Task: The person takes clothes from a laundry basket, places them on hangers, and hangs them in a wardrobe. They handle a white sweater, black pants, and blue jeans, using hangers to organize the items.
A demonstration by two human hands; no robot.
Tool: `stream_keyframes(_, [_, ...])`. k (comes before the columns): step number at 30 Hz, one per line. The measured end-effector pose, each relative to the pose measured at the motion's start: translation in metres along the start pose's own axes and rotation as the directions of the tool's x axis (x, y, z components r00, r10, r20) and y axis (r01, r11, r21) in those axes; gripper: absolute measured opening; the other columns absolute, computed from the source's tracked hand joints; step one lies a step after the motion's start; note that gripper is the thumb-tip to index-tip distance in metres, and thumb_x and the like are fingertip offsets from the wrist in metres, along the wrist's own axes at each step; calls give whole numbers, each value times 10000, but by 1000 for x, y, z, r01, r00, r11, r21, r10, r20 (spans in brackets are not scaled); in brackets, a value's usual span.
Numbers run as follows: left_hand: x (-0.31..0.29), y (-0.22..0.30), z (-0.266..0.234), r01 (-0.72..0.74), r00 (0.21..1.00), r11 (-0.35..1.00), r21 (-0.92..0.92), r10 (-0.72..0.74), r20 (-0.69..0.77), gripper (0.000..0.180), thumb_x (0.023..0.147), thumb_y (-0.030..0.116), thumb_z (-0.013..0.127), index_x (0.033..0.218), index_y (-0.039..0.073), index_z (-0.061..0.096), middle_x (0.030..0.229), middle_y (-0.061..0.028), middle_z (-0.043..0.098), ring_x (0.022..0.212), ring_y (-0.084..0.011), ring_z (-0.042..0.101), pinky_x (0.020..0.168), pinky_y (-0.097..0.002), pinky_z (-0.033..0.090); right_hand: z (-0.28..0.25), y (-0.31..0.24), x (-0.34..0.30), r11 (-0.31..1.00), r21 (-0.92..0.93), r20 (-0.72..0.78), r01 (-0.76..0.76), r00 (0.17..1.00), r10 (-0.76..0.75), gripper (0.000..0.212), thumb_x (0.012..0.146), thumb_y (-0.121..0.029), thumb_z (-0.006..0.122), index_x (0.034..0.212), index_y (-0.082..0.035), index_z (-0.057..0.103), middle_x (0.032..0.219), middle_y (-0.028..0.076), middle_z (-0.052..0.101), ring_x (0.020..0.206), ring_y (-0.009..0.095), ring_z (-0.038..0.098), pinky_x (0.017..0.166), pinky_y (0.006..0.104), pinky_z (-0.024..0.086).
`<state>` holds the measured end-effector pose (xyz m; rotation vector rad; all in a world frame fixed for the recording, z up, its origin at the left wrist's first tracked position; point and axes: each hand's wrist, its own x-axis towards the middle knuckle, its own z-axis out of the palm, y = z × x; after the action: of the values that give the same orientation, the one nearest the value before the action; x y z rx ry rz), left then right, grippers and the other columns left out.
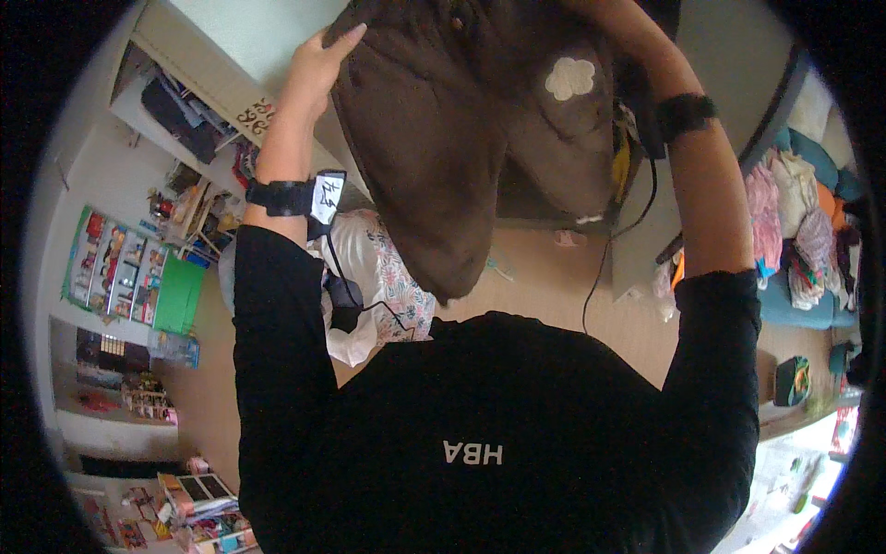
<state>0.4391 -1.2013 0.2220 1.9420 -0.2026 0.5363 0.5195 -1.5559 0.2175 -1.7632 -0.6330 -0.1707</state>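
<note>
A pair of dark brown trousers (415, 157) hangs in front of my chest, its two legs pointing down toward me. A cream flower-shaped patch (570, 79) sits on the right-hand leg. My left hand (323, 66) grips the left edge of the trousers near the top; its thumb lies along the cloth and the other fingers are hidden behind it. My right hand (604, 11) reaches over the upper right part of the trousers at the top edge of the view, its fingers cut off. Black straps circle both my forearms.
Behind the trousers is a pale surface (254, 32). Floral and white cloth (397, 277) lies below my left forearm. A black cable (604, 254) dangles beside my right arm. Piled clothes (794, 222) rest on a teal sofa (803, 312) at right. Shelves with a green panel (180, 294) stand left.
</note>
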Motion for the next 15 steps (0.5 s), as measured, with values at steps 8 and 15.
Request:
stream_keyframes(8, [40,-11,13,-32,982,985,-172,63,181,521,840,318,675,1202,-26,527,1129,-101,599,1005,-196,569,892,-319,434,-28,-4,5,974,-208,-91,-95,993,77,193,901,-121,557,1020,23,606,913,71,635,832,191,579,747,340,473])
stream_keyframes(15, [72,-16,30,35,969,988,-150,4,249,567,789,342,729,1198,-2,540,1142,-80,597,1042,-193,549,926,-313,404,-45,18,3,990,-134,-83,44,995,-56,211,928,-158,516,1030,13,584,958,91,626,862,198,573,768,339,472])
